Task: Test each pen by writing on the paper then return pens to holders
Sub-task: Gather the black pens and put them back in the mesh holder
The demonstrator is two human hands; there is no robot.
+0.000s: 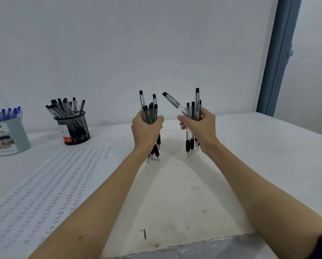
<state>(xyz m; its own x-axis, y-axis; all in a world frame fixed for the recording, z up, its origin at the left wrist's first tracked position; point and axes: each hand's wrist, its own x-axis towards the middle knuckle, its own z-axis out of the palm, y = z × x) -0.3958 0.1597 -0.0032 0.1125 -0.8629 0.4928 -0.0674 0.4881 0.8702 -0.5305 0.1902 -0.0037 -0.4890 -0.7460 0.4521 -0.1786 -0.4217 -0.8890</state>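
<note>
My left hand point(147, 130) is shut around a bundle of several black pens point(150, 111), held upright with tips pointing down over the white table point(250, 156). A second bundle of black pens point(192, 109) stands upright in my right hand point(200, 126); one pen in it tilts up and to the left. The two hands are side by side, a small gap apart. A large paper point(49, 184) covered with rows of written "Test" lies on the table to the left. A black mesh holder point(75, 128) with several black pens stands behind the paper.
A pale blue cup holder point(8, 137) with several blue pens stands at the far left. A white wall rises behind the table, and a blue door frame point(279, 58) is at the right. The table's front edge runs along the bottom.
</note>
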